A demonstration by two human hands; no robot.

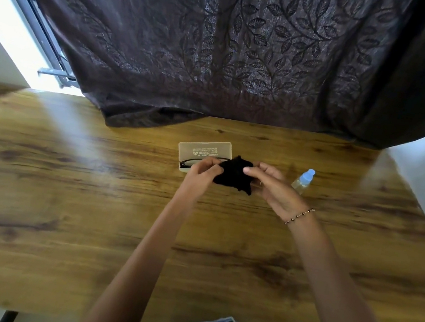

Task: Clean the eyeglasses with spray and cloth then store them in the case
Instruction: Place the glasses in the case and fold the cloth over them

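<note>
Head view: both hands meet over the bench [90, 197], just in front of the beige case [204, 150]. Left hand [202, 171] pinches the black-framed eyeglasses [194, 163]; right hand [271, 183] clamps the black cloth [234, 175] around them. Spray bottle [303, 181] stands right of the case.

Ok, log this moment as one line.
left hand: holds black-framed eyeglasses | right hand: rubs crumpled black cloth | clear spray bottle: upright | beige case: open
</note>
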